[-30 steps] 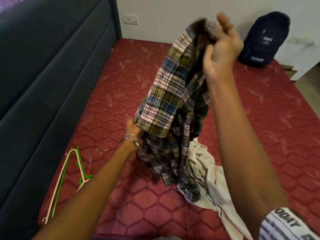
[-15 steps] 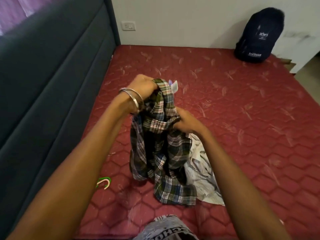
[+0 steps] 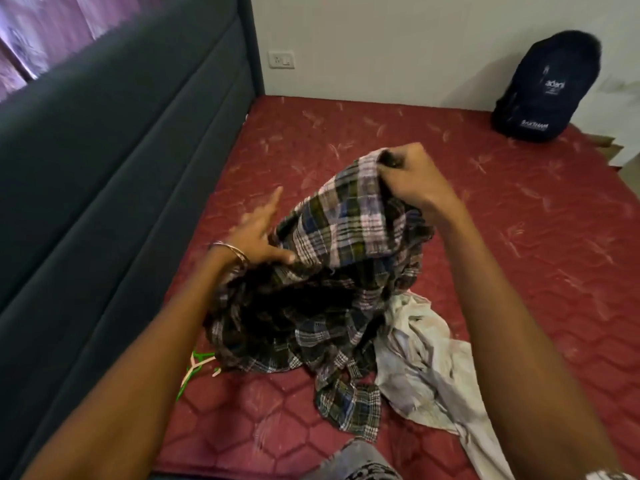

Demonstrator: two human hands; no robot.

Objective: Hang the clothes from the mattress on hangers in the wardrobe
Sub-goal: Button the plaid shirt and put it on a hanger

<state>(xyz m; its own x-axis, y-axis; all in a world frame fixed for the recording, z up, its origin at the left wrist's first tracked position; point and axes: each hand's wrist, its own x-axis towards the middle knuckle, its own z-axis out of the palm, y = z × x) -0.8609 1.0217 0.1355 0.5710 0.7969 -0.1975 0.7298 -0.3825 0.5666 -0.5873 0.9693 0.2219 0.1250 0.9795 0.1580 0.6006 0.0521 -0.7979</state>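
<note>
1. Above the red mattress (image 3: 519, 271), the right hand (image 3: 412, 178) is raised, pinching the plaid shirt (image 3: 332, 271) at its top; arm extended.
2. Left hand (image 3: 259, 237) splayed, fingers spread, touching the shirt's side; hem trails onto the mattress.

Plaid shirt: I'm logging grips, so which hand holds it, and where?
The right hand pinches the plaid shirt at its raised top edge; the left hand is open beside it.

Both my arms stretched forward and down. My right hand (image 3: 412, 181) is higher, fist closed, fingers curled tight in a pinch, wrist bent down. My left hand (image 3: 263, 233) is lower, open, fingers spread and blurred, thumb pointing right, bangle on the wrist
</note>
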